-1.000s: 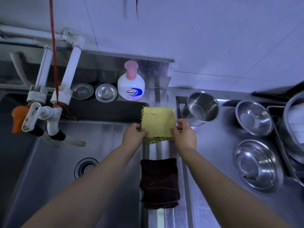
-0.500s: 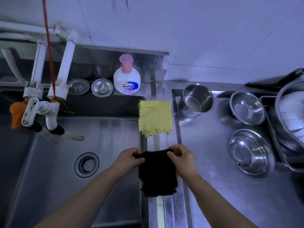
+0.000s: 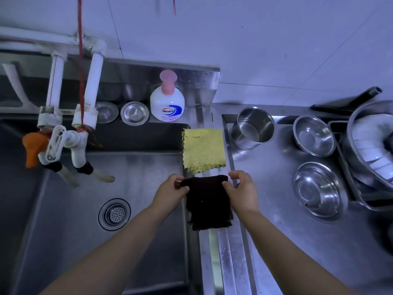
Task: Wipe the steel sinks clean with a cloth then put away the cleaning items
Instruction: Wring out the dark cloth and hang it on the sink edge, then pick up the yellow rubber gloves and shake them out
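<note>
1. Here, the left hand (image 3: 170,193) pinches the dark cloth (image 3: 207,202) by its top left corner; the right hand (image 3: 241,192) touches the top right corner, fingers (image 3: 235,175) loosely curled, its grip unclear.
2. The dark cloth lies on the ridge between the sink (image 3: 63,220) and the steel surface (image 3: 276,241).
3. Just beyond the fingers lies the yellow cloth (image 3: 203,150).
4. Right of the fingers, a steel cup (image 3: 254,126) and two steel bowls (image 3: 319,189) hold nothing visible.

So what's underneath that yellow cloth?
The yellow cloth lies on the steel divider between the sinks, its left edge reaching over the left basin. Whatever lies directly beneath it is covered.
</note>
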`<move>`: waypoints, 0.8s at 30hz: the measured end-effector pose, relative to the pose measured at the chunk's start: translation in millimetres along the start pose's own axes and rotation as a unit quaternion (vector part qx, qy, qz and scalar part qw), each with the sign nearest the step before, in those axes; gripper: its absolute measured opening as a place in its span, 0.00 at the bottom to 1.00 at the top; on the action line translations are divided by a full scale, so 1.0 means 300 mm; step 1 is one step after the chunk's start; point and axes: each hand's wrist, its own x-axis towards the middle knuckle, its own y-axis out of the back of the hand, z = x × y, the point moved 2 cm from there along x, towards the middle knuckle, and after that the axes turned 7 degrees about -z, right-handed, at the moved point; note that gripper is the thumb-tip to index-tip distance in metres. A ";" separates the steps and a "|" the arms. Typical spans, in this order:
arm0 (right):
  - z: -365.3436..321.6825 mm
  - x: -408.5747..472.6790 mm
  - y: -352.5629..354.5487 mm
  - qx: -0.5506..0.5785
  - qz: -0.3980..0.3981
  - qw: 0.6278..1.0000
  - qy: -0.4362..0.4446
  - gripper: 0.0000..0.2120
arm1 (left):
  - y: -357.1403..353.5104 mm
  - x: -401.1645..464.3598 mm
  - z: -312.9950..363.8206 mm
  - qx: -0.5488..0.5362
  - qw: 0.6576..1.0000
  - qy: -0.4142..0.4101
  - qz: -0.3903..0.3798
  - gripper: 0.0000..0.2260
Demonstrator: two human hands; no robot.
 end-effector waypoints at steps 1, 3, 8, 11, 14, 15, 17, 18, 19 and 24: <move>-0.010 -0.027 0.000 -0.033 0.009 0.999 0.010 0.11 | 0.015 -0.015 -0.011 0.016 1.000 0.001 0.000 0.10; -0.042 -0.094 -0.009 -0.107 0.013 0.993 0.057 0.11 | 0.054 -0.057 -0.034 0.077 0.997 0.003 -0.004 0.12; -0.173 -0.288 -0.109 -0.260 -0.087 0.938 0.212 0.11 | 0.138 -0.233 -0.068 0.196 0.981 0.000 0.004 0.11; -0.231 -0.380 -0.172 -0.347 -0.162 0.893 0.237 0.12 | 0.174 -0.372 -0.066 0.232 0.971 0.005 0.054 0.11; -0.263 -0.467 -0.210 -0.373 -0.198 0.867 0.264 0.12 | 0.203 -0.528 -0.088 0.249 0.964 0.020 0.089 0.11; -0.270 -0.499 -0.221 -0.382 -0.204 0.858 0.275 0.12 | 0.212 -0.587 -0.101 0.244 0.964 0.030 0.105 0.11; -0.290 -0.567 -0.243 -0.401 -0.209 0.837 0.307 0.12 | 0.232 -0.713 -0.137 0.225 0.963 0.045 0.140 0.10; -0.303 -0.606 -0.255 -0.408 -0.212 0.827 0.324 0.12 | 0.244 -0.775 -0.159 0.215 0.963 0.046 0.154 0.10; -0.321 -0.651 -0.266 -0.414 -0.217 0.817 0.338 0.12 | 0.257 -0.838 -0.184 0.207 0.963 0.045 0.165 0.09; -0.455 -0.863 -0.355 -0.422 -0.259 0.777 0.389 0.11 | 0.366 -1.151 -0.289 0.201 0.948 0.060 0.239 0.08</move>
